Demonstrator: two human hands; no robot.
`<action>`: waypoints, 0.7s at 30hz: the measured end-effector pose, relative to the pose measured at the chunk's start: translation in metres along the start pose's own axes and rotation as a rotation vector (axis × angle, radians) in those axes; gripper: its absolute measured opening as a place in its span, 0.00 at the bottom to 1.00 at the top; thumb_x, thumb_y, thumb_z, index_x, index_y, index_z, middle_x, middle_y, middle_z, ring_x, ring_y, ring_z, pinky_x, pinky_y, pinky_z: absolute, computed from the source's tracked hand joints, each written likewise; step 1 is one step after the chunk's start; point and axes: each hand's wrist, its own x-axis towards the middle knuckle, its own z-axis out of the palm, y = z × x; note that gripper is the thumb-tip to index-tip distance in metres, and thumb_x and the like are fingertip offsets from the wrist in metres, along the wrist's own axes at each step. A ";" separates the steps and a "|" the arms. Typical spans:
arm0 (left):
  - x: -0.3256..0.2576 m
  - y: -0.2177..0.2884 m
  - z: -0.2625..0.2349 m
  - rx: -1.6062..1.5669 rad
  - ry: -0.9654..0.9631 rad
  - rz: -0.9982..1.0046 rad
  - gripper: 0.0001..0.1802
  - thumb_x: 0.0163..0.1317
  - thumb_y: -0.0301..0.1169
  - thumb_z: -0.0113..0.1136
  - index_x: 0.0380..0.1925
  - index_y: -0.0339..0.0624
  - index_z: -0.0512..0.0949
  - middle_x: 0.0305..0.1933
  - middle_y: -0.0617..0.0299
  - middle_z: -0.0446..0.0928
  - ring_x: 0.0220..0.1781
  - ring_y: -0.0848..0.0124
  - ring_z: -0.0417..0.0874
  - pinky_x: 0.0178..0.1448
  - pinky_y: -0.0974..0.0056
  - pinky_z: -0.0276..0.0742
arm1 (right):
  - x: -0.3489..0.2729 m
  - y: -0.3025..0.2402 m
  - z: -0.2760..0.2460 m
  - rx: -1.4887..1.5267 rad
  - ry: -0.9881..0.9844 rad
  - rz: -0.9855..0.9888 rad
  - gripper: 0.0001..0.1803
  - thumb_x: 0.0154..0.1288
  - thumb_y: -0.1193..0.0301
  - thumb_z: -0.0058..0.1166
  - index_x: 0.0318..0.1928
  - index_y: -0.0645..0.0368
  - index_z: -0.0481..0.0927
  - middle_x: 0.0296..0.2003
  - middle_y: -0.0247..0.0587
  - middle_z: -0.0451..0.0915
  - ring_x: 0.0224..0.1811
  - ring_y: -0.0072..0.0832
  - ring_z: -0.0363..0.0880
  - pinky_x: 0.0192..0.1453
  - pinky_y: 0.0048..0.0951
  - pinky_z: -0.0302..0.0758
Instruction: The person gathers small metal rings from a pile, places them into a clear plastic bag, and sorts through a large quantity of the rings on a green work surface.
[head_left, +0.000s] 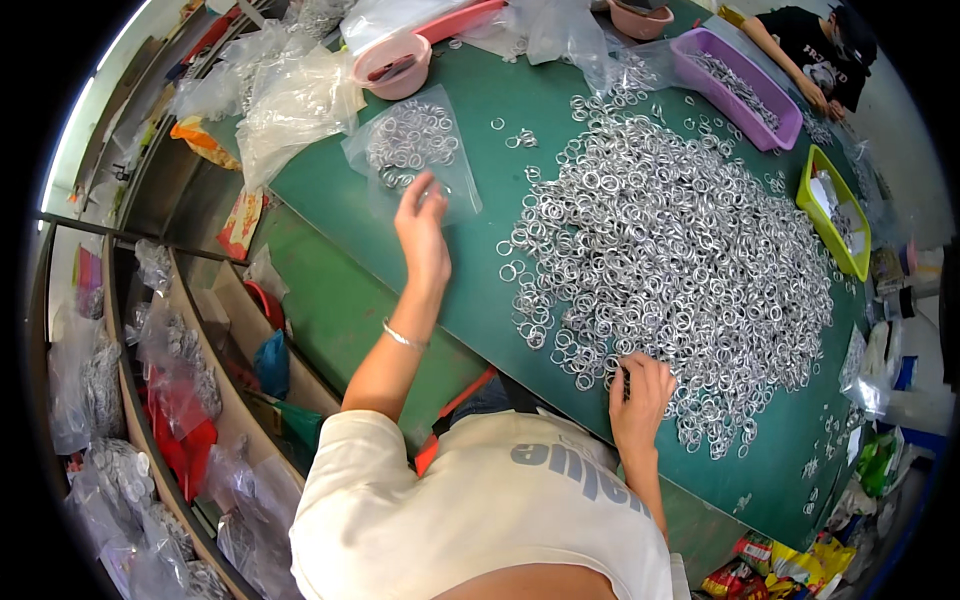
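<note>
On the green table [560,130], seen from the head camera, we note a clear plastic bag [415,150] of metal rings lying flat, its long axis running away from us, mouth toward the near edge. Our left hand [422,225] rests at that mouth, fingers loosely spread, pinching nothing we can confirm. Our right hand [640,395] sits at the near edge of the large ring pile [670,240], fingers curled together; whether they pinch a ring we cannot tell. We count two pink bowls [392,65], one purple tray [735,85], one lime tray [835,210]. Another person [815,50] sits beyond.
</note>
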 end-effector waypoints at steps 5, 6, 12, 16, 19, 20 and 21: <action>-0.049 -0.022 0.001 0.294 -0.278 0.158 0.18 0.61 0.20 0.49 0.52 0.32 0.71 0.52 0.55 0.73 0.54 0.69 0.74 0.58 0.66 0.68 | 0.002 0.006 -0.003 0.065 0.085 0.014 0.08 0.53 0.80 0.54 0.36 0.63 0.76 0.36 0.43 0.76 0.38 0.39 0.71 0.43 0.36 0.64; -0.055 -0.023 0.005 0.316 -0.376 0.210 0.17 0.60 0.20 0.49 0.51 0.33 0.71 0.53 0.55 0.73 0.53 0.69 0.74 0.57 0.66 0.68 | 0.003 0.009 -0.005 0.095 0.135 0.030 0.07 0.53 0.80 0.54 0.35 0.64 0.76 0.35 0.44 0.76 0.38 0.39 0.71 0.43 0.36 0.64; -0.130 -0.022 0.016 1.106 -0.917 0.529 0.44 0.48 0.42 0.67 0.63 0.43 0.59 0.70 0.44 0.46 0.71 0.42 0.45 0.65 0.34 0.45 | 0.009 0.036 -0.029 0.020 0.306 0.213 0.07 0.54 0.80 0.53 0.36 0.65 0.76 0.37 0.46 0.77 0.40 0.41 0.72 0.49 0.37 0.65; -0.151 -0.031 0.022 1.187 -1.073 0.612 0.47 0.40 0.49 0.69 0.63 0.52 0.62 0.71 0.48 0.46 0.71 0.41 0.43 0.63 0.28 0.41 | 0.007 0.040 -0.034 -0.101 0.359 0.150 0.14 0.53 0.77 0.56 0.43 0.63 0.75 0.43 0.45 0.75 0.48 0.41 0.69 0.54 0.38 0.62; -0.146 -0.040 0.026 1.171 -1.031 0.664 0.43 0.41 0.47 0.69 0.61 0.56 0.65 0.71 0.50 0.48 0.70 0.41 0.45 0.63 0.28 0.42 | 0.005 0.028 -0.034 -0.149 0.023 0.016 0.23 0.52 0.66 0.60 0.50 0.56 0.74 0.54 0.43 0.68 0.60 0.42 0.62 0.62 0.49 0.54; -0.143 -0.040 0.027 1.171 -1.014 0.674 0.43 0.41 0.47 0.69 0.61 0.55 0.65 0.71 0.50 0.48 0.70 0.40 0.45 0.63 0.28 0.42 | 0.001 0.032 -0.031 -0.173 0.015 0.019 0.24 0.52 0.65 0.60 0.50 0.55 0.74 0.55 0.43 0.67 0.60 0.42 0.61 0.62 0.50 0.53; -0.139 -0.040 0.028 1.167 -0.996 0.684 0.43 0.42 0.46 0.69 0.61 0.55 0.65 0.70 0.50 0.48 0.70 0.40 0.45 0.63 0.28 0.42 | -0.003 0.040 -0.027 -0.201 0.007 0.021 0.24 0.52 0.64 0.60 0.51 0.54 0.73 0.56 0.43 0.66 0.61 0.42 0.60 0.63 0.52 0.52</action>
